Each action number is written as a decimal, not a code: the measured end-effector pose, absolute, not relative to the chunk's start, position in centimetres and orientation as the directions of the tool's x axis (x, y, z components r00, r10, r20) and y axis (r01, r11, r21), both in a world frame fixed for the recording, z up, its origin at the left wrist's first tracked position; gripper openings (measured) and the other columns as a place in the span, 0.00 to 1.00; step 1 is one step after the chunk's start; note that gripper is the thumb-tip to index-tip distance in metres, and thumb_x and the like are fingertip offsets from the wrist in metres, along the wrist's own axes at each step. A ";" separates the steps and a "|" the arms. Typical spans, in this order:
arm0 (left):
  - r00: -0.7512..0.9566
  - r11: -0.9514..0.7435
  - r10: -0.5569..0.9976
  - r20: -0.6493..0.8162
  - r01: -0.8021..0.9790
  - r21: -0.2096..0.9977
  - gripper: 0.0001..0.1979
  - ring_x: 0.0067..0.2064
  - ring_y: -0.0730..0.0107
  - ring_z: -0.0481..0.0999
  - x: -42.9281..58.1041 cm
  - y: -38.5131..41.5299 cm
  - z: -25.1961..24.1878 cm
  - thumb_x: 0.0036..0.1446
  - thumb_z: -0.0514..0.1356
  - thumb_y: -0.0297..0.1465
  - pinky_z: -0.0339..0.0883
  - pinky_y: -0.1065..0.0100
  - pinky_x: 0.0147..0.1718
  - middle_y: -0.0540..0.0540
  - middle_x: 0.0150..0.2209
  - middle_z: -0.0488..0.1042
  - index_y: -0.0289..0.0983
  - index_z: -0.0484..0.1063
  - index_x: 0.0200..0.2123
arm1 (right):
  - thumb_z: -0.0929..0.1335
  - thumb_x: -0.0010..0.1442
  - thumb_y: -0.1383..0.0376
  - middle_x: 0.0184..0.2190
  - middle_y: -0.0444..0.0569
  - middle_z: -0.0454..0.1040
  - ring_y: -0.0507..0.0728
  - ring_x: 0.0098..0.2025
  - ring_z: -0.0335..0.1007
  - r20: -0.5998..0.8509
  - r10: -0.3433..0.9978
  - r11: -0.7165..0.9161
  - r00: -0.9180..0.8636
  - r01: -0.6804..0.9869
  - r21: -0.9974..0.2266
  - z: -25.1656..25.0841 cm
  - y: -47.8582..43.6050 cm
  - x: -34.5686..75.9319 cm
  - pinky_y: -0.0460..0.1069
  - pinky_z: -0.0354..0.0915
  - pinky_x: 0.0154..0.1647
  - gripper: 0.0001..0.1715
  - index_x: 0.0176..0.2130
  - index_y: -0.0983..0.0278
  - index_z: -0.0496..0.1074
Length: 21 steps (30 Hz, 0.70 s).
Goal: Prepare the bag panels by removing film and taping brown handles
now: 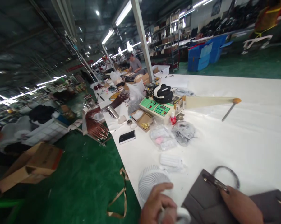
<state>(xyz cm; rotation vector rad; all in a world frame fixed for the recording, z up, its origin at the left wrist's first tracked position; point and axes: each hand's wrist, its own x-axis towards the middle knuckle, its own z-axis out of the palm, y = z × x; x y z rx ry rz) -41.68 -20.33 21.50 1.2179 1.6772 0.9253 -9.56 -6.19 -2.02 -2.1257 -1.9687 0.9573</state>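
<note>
At the lower edge my left hand (157,203) has its fingers curled around a white rounded part (184,215), partly hidden, just below a small white fan (152,180). I cannot tell for sure whether that part belongs to the fan. My right hand (244,207) grips the upper edge of a grey-brown bag (201,199), close to a dark strip (216,183) with metal fittings. Behind this edge a dark looped handle (232,172) stands up. Part of the bag is cut off by the frame.
On the white table (252,143) are a phone (127,137), a box of gold-coloured fittings (144,121), plastic bags (162,137), a green-panelled machine (158,107) and a long pale arm-like piece (208,102). A carton (38,163) lies on the floor. A person (134,63) works farther back.
</note>
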 end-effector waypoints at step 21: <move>0.150 -0.128 0.989 -0.016 0.888 0.443 0.18 0.50 0.61 0.76 -60.6 4.2 8.1 0.60 0.51 0.46 0.67 0.58 0.58 0.56 0.42 0.78 0.46 0.75 0.42 | 0.67 0.56 0.43 0.30 0.47 0.81 0.62 0.30 0.77 -0.537 0.710 -0.696 0.456 0.338 -0.633 10.2 -25.5 -3.4 0.52 0.70 0.34 0.26 0.38 0.59 0.80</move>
